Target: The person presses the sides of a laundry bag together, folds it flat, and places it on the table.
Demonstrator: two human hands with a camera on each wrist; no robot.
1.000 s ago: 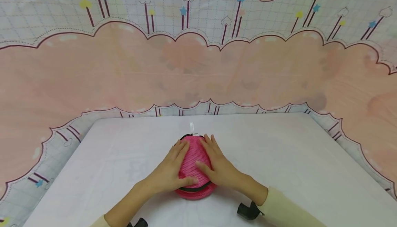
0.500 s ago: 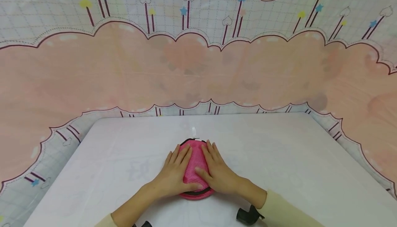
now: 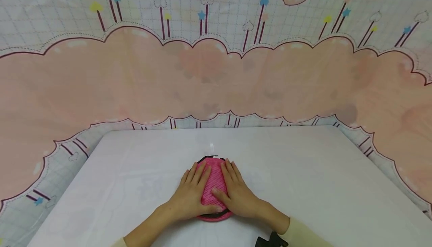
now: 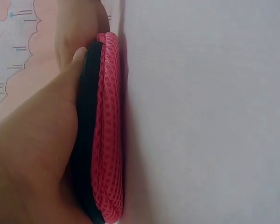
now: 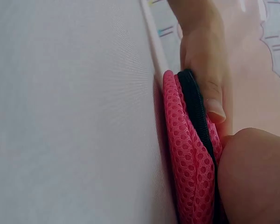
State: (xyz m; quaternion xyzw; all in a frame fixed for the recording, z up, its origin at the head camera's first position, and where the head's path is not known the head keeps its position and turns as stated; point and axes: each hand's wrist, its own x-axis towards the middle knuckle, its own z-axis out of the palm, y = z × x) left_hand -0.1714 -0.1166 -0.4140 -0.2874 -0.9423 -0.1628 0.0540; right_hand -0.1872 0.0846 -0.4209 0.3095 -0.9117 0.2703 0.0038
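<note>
A pink mesh pouch (image 3: 215, 185) with a black zipper lies on the white table near its front middle. My left hand (image 3: 190, 198) rests on its left side, fingers straight and pointing away from me, the thumb across its near end. On the right side lies my right hand (image 3: 241, 196), also with straight fingers, its thumb on top of the mesh. In the left wrist view the pouch (image 4: 112, 130) sits low on the table, the black zipper band (image 4: 86, 126) running along its edge. The right wrist view shows the zipper (image 5: 196, 105) beside a thumb (image 5: 215, 109). The pouch's contents are hidden.
The white table (image 3: 303, 172) spreads out around the hands. Behind it hangs a cloth backdrop (image 3: 216, 82) with peach cloud shapes and candle drawings. A black device (image 3: 270, 240) shows beside the right wrist at the bottom edge of the head view.
Both hands and the pouch have shifted slightly toward me. The pouch's far end has come nearer, and its near rim shows less beneath the hands. Both hands have stayed on it.
</note>
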